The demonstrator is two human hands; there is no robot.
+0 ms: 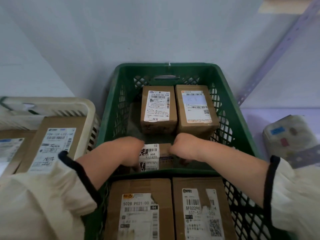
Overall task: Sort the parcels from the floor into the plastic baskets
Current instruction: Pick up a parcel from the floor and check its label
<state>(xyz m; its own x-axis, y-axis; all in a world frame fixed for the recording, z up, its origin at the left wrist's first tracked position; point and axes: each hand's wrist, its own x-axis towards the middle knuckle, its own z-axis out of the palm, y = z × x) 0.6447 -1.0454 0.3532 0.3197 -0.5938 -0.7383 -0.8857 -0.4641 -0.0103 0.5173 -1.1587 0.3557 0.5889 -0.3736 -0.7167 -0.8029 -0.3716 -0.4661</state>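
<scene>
A small cardboard parcel [156, 150] with a white barcode label sits low in the near end of the far green basket [232, 108]. My left hand [129, 149] grips its left end and my right hand [183, 147] grips its right end, fingers hidden below. Two brown parcels stand side by side at the far end of this basket: one with a long white label [158, 108], one with a bluish label [196, 108]. A near green basket [247, 213] holds two larger labelled boxes [140, 208] [201, 208].
A cream slotted basket [52, 105] at the left holds flat brown boxes [53, 146]. A pale soft-wrapped parcel [292, 137] lies on the floor at the right. A grey wall rises behind, and a perforated metal shelf post [270, 61] slants at the right.
</scene>
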